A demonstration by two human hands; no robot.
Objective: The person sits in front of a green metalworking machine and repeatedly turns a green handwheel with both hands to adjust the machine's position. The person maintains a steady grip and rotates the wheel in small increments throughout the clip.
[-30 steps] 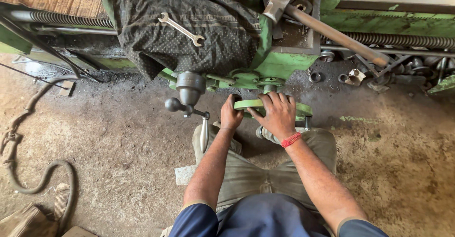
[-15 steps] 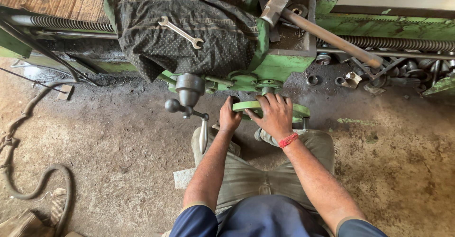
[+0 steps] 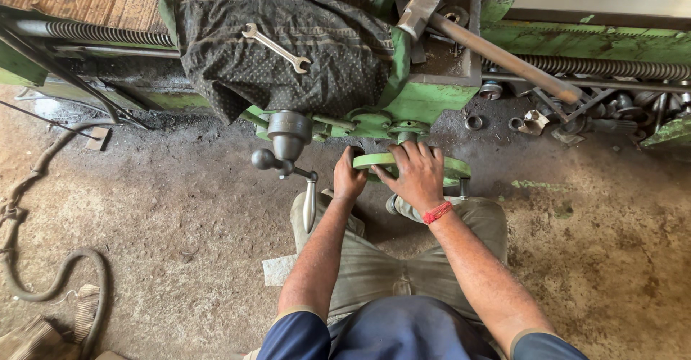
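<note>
Dusty, oil-stained floor [image 3: 144,209] fills the lower part of the view, and a worn green machine [image 3: 425,97] runs across the top. Both hands are on a green handwheel [image 3: 410,164] that juts from the machine's front, just above the person's knees. The left hand [image 3: 349,179] has its grip closed around the wheel's left rim, beside a dark lever with a ball knob [image 3: 284,140]. The right hand [image 3: 417,175] lies over the top of the wheel with the fingers spread and curled over the far edge (a red band sits at that wrist), so its grip is closed on the rim as well. A slim metal handle [image 3: 309,202] hangs down just left of the left forearm. On the machine, a dark dotted cloth [image 3: 288,36] is draped over the bed, with a spanner [image 3: 276,48] lying on it. A hammer [image 3: 489,47] with a long wooden shaft rests to the right of the cloth. A hose [image 3: 50,274] curls on the floor at the far left.
</note>
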